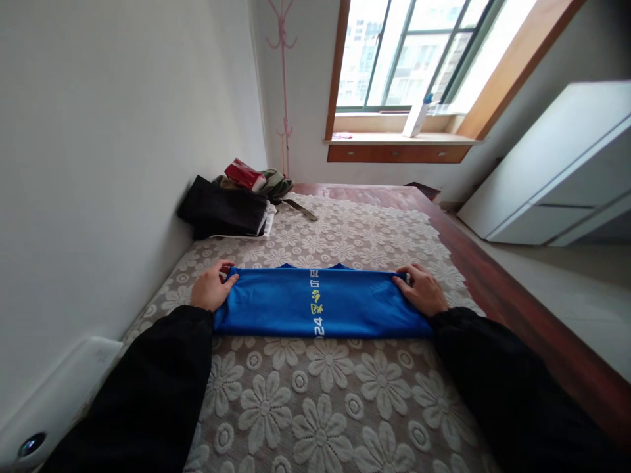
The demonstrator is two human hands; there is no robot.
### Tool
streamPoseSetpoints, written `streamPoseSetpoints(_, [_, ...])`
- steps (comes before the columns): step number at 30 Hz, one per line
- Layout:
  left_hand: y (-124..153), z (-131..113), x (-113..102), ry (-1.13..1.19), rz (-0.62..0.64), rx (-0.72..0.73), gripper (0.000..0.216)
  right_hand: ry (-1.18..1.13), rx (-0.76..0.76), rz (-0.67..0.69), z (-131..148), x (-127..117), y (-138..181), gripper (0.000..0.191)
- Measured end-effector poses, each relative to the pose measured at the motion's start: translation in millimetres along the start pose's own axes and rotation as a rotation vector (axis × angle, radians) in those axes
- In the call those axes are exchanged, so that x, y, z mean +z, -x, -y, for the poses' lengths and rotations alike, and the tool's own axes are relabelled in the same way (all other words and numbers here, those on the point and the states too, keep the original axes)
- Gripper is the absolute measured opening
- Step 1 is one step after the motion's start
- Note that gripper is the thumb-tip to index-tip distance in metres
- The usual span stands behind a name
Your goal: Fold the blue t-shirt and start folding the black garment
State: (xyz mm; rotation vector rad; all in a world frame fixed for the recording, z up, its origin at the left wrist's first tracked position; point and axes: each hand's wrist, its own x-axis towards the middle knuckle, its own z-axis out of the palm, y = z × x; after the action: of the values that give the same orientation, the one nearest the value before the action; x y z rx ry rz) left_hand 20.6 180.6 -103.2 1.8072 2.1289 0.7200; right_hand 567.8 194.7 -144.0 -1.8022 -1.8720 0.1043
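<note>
- Head view: a blue shirt (pixel 320 302), folded into a long band with yellow and white lettering across its middle, lies flat on the bed (pixel 315 407), on a lace cover with a flower pattern, about midway between the bed's left and right edges.
- The left hand (pixel 211 287) rests on the band's left end, its fingers (pixel 227 279) curled and pinching the cloth's upper corner.
- The right hand (pixel 422 289) lies on the right end, fingers (pixel 404 274) bent down and gripping the cloth there.
- Both arms wear black sleeves.
- At the bed's far left corner, against the wall, sits a pile of dark clothes (pixel 224 210) with a red packet (pixel 245 175) on top.
- Beyond the bed's far edge stand a pink coat stand (pixel 282 98) and a window (pixel 414 52); a white cabinet (pixel 557 171) stands off the bed's right edge.
</note>
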Motion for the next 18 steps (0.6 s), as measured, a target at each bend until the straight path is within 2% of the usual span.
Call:
streamPoseSetpoints(4, [0.3,-1.1,0.4,0.042,-0.012,0.005,0.032,-0.023,-0.037,-0.005,-2.9,2.3,-1.4,0.036])
streamPoseSetpoints(8, [2.6,-3.0,-16.2,-0.084,0.027,-0.069,0.041,-0.018,-0.010,0.033,-0.8,-0.3,-4.9,0.044])
streamPoseSetpoints(13, [9.1,-1.2,-49.2,-0.393,0.207,-0.174,0.048,0.062,-0.074,0.254,-4.6,-25.9,-9.6,0.069])
streamPoseSetpoints(15, [14.6,-1.7,-57.3,-0.419,0.282,-0.172,0.054,0.122,-0.128,0.283,7.4,-40.7,-10.0,0.074])
streamPoseSetpoints(18, [28.4,-7.5,-61.5,-0.339,0.435,-0.134,0.059,0.124,-0.292,0.280,61.3,-55.1,-12.7,0.055])
